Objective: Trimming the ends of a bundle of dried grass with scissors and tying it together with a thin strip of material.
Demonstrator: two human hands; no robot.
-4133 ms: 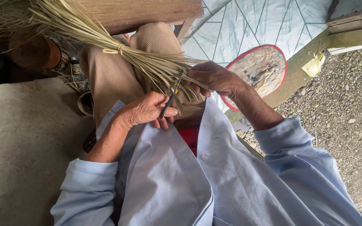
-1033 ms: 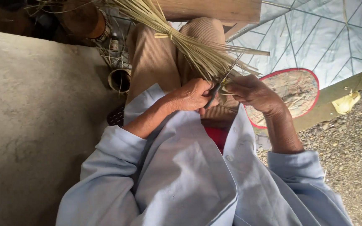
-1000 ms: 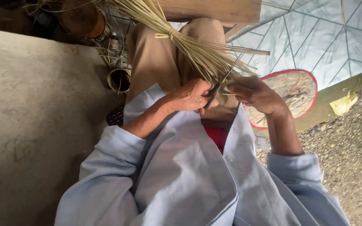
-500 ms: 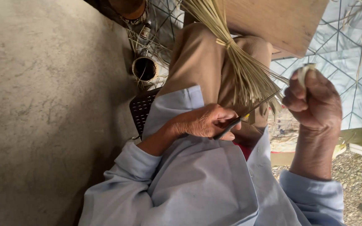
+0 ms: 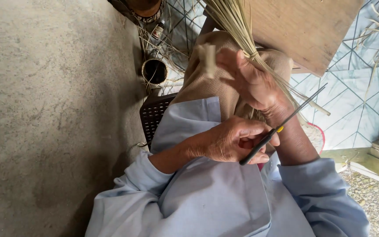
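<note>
My left hand (image 5: 233, 141) is closed on a thin black tool with a yellow band (image 5: 281, 127), whose tip points up to the right. My right hand (image 5: 251, 81) reaches across my knee and pinches a small pale strip (image 5: 208, 57), which is blurred. Its palm rests against a bundle of dry straw-coloured stalks (image 5: 231, 19) that lies over my tan trousers (image 5: 207, 83). The blue sleeves cover both forearms.
A wooden board (image 5: 305, 26) stands behind the bundle. A small round cup (image 5: 154, 71) and a little bottle (image 5: 157, 30) sit on the floor by loose stalks. A dark slotted seat edge (image 5: 152, 115), concrete floor (image 5: 44, 109), pale tiles (image 5: 356, 87) and gravel (image 5: 376, 204) surround me.
My right hand has swung from up on the right down across my knee to the left, still pinching the pale strip. My left hand keeps the black tool near my lap.
</note>
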